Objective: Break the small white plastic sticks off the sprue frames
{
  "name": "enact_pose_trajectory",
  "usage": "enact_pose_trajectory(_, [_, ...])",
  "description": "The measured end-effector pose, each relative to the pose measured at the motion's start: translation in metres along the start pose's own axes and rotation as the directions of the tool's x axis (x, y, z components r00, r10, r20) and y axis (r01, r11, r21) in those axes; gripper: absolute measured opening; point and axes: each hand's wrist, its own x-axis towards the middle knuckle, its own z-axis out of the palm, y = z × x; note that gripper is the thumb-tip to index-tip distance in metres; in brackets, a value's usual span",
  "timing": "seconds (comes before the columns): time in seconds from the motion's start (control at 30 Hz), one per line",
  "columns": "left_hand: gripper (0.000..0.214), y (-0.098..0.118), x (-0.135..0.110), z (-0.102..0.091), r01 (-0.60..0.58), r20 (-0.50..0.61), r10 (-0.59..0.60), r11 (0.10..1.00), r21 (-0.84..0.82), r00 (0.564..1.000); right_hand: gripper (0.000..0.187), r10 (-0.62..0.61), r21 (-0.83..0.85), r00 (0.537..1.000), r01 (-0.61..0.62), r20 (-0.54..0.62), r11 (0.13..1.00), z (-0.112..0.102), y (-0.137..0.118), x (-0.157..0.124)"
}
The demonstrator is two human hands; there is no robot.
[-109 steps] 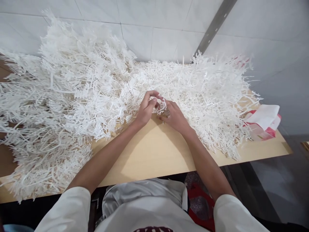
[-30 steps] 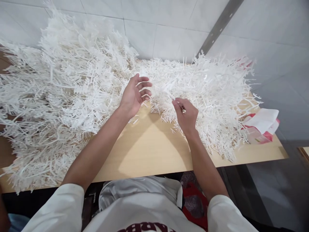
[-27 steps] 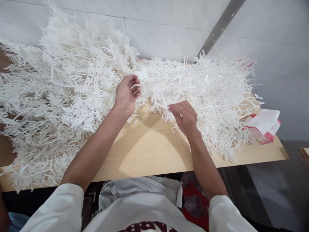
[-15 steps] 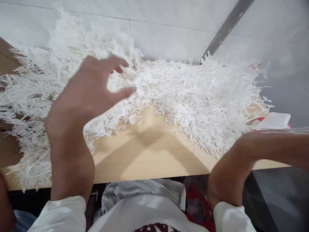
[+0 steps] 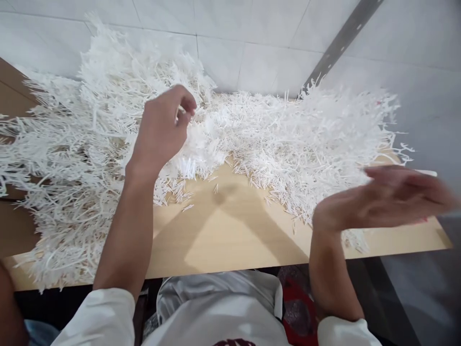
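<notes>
Table [image 5: 230, 245]: pale wood top.
Wall [image 5: 226, 19]: pale tiles; behind the table's far edge.
Metal strip [image 5: 342, 45]: grey, pale marks; slanted, behind the table's far edge, right of centre.
Cardboard [image 5: 16, 226]: brown; table's left end.
Packet [image 5: 428, 173]: white, mostly hidden; table's right end.
Red item [image 5: 304, 302]: kind unclear; below the table's near edge.
Blue cloth [image 5: 41, 331]: below the table's near-left corner.
Floor [image 5: 418, 283]: grey; beyond the table's right end.

Left fingers [image 5: 188, 100] over white sprigs [image 5: 219, 132], right fingers [image 5: 425, 190] blurred
</notes>
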Motion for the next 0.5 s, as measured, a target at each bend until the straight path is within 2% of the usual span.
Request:
enact_pose_trajectory(0.07, [0.01,0.008,-0.001,0.006,-0.026,-0.188,-0.015,0.976,-0.218,0.982,0.042,0.01,0.07,1.0,-0.011,0.012,0.997,0.023,-0.013,0.012])
enact_pose_trajectory(0.1, [0.008,0.013,-0.001,0.011,-0.045,-0.231,-0.04,0.936,-0.348,0.972,0.043,0.017,0.106,1.0,-0.019,0.018,0.994,0.035,-0.019,0.018])
enact_pose_trajectory(0.13, [0.005,0.02,-0.003,0.017,-0.072,-0.241,-0.052,0.876,-0.477,0.969,0.044,0.023,0.144,0.999,-0.026,0.024,0.989,0.046,-0.024,0.024])
enact_pose_trajectory(0.2, [0.01,0.036,-0.008,0.03,-0.025,-0.096,-0.043,0.787,-0.616,0.994,0.046,0.036,0.23,0.999,-0.042,0.03,0.972,0.069,-0.034,0.034])
enact_pose_trajectory(0.27, [0.02,0.05,-0.012,0.037,0.013,0.011,-0.007,0.778,-0.628,1.0,0.048,0.058,0.311,0.998,-0.064,0.029,0.948,0.089,-0.042,0.042])
enact_pose_trajectory(0.33, [0.026,0.057,-0.015,0.036,-0.01,0.066,0.057,0.826,-0.563,0.996,0.048,0.093,0.368,0.996,-0.091,0.012,0.925,0.101,-0.044,0.049])
enact_pose_trajectory(0.43, [0.035,0.05,-0.013,0.028,-0.099,0.134,0.166,0.91,-0.403,0.977,0.041,0.195,0.515,0.98,-0.149,-0.037,0.844,0.104,-0.035,0.061])
enact_pose_trajectory(0.47, [0.039,0.044,-0.011,0.026,-0.124,0.178,0.198,0.925,-0.359,0.964,0.038,0.248,0.551,0.967,-0.172,-0.065,0.817,0.102,-0.03,0.064])
enact_pose_trajectory(0.5, [0.042,0.038,-0.01,0.025,-0.139,0.235,0.224,0.934,-0.33,0.946,0.035,0.338,0.579,0.932,-0.205,-0.13,0.789,0.1,-0.025,0.065])
